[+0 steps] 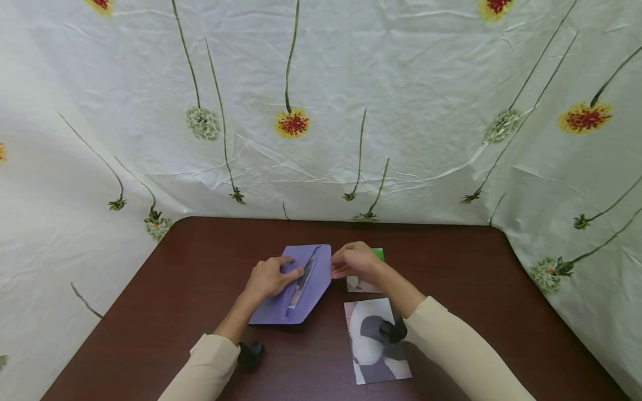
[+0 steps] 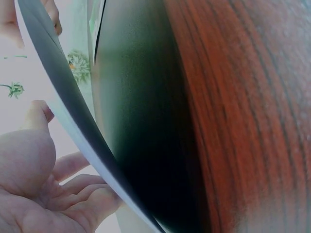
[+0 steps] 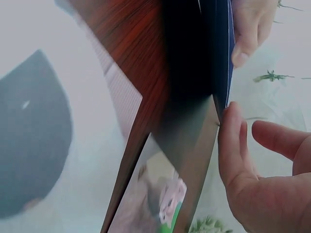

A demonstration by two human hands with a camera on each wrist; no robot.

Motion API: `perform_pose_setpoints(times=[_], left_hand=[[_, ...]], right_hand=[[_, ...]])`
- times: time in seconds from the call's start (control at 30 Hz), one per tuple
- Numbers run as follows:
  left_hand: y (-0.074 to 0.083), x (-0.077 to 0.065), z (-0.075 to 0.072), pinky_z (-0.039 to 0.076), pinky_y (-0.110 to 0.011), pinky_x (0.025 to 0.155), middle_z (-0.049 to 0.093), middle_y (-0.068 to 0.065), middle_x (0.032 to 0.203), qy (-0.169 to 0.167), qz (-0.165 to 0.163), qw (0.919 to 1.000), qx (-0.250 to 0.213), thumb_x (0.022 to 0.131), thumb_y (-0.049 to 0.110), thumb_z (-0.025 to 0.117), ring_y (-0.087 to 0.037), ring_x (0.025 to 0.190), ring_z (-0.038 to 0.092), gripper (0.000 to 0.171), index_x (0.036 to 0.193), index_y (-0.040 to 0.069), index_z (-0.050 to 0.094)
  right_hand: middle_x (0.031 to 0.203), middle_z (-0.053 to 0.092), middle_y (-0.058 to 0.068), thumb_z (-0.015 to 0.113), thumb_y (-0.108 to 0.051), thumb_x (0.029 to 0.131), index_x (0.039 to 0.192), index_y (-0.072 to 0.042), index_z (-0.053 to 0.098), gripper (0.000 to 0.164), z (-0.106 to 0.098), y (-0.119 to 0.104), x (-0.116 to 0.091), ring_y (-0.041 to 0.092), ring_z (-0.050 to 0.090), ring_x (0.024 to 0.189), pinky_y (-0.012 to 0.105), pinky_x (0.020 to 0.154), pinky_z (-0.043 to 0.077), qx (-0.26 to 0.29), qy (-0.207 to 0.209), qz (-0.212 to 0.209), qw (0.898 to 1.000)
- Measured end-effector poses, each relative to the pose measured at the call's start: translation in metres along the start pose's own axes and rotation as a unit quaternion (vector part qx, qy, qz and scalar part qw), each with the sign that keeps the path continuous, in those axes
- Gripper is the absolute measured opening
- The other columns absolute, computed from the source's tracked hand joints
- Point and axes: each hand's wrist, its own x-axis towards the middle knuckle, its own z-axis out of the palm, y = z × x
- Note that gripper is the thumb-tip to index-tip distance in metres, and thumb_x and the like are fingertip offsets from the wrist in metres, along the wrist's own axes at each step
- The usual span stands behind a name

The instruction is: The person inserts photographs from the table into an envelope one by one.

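Observation:
A purple envelope lies on the table with its flap opened to the right. Inside its mouth a picture card shows in part. My left hand rests on the envelope's left part, thumb and forefinger spread over its upper face. At the flap's right edge, my right hand touches the paper with its fingertips. In the right wrist view those fingers are fairly straight, and the thumb stands apart from them. Seen edge-on in the left wrist view, the envelope runs along the left fingertips.
A grey-and-white picture card lies right of the envelope, partly overlapped by the right wrist's black camera. Another card with a green corner lies partly hidden behind the right hand. Flower-printed cloth hangs behind the dark wooden table.

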Motion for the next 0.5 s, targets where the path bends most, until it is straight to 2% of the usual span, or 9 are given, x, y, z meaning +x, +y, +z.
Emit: perform_pose_setpoints(times=[0.2, 0.4, 0.5], left_hand=[[-0.002, 0.0, 0.001, 0.048, -0.057, 0.102, 0.063, -0.022, 0.138, -0.002, 0.003, 1.0, -0.002, 0.095, 0.044, 0.066, -0.044, 0.129, 0.058, 0.054, 0.136, 0.009, 0.066], [-0.003, 0.002, 0.001, 0.047, -0.057, 0.102, 0.062, -0.022, 0.139, -0.002, 0.006, 1.0, -0.002, 0.095, 0.045, 0.066, -0.044, 0.129, 0.057, 0.055, 0.137, 0.009, 0.065], [-0.003, 0.002, 0.001, 0.048, -0.057, 0.102, 0.062, -0.021, 0.139, -0.003, 0.005, 1.0, 0.0, 0.095, 0.045, 0.066, -0.044, 0.129, 0.057, 0.055, 0.136, 0.009, 0.065]], right_hand=[[0.11, 0.07, 0.025, 0.061, -0.004, 0.095, 0.113, 0.011, 0.065, 0.024, -0.021, 0.007, -0.011, 0.023, 0.072, 0.082, 0.041, 0.085, 0.06, -0.045, -0.011, 0.007, 0.999], [0.095, 0.07, 0.013, 0.064, -0.005, 0.092, 0.114, 0.011, 0.066, 0.027, -0.044, 0.014, -0.02, 0.02, 0.07, 0.08, 0.042, 0.083, 0.06, -0.084, -0.013, 0.013, 0.996], [0.098, 0.072, 0.014, 0.064, -0.006, 0.093, 0.113, 0.011, 0.066, 0.027, -0.053, 0.018, -0.025, 0.021, 0.071, 0.085, 0.041, 0.083, 0.06, -0.098, -0.014, 0.019, 0.995]])
